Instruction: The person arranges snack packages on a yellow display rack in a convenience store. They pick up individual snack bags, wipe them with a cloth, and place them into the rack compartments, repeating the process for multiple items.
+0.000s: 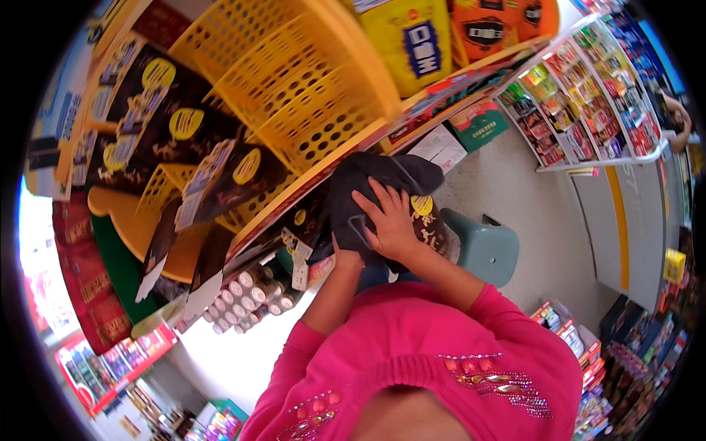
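Observation:
A bunched dark grey cloth (353,220), perhaps a garment, lies in front of me against the edge of a yellow display shelf. My right hand (392,220) holds it from above, its fingers spread over the folds. At the lower left side of the cloth, my left hand (346,254) grips it, its fingers mostly hidden by the fabric. Right beside my right hand is a dark brown package (430,229) with a round yellow label, partly covered by the cloth and my forearm.
A yellow perforated basket rack (309,110) rises ahead, beside yellow (411,49) and orange bags. A green plastic stool (488,251) stands at my right, with cartons (438,149) beyond it. Packets fill a white wire rack (584,93). Several round-ended containers (242,297) are stacked at lower left.

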A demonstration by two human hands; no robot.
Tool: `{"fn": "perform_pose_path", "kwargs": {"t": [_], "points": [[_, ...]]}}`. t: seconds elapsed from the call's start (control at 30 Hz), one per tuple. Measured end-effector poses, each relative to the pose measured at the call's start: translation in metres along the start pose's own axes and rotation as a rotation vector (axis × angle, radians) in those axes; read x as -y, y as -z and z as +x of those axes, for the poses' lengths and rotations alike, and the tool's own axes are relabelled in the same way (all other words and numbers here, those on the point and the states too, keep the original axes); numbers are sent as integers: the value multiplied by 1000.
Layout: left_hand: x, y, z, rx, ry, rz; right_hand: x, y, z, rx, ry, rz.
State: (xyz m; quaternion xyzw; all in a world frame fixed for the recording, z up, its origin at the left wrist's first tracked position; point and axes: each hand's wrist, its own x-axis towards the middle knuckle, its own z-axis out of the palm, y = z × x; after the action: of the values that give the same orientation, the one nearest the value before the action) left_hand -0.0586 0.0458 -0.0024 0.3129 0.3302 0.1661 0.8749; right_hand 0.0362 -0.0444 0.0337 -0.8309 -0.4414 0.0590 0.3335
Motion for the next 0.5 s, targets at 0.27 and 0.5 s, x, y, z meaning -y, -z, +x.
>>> {"fn": "perform_pose_path", "kwargs": {"t": [0.27,0.5], "points": [[12,-35,16,-93,161,51,-45,28,-37,-313,-29,49],[20,-48,34,89,20,364,-92,48,-49,-428,-337,760]]}}
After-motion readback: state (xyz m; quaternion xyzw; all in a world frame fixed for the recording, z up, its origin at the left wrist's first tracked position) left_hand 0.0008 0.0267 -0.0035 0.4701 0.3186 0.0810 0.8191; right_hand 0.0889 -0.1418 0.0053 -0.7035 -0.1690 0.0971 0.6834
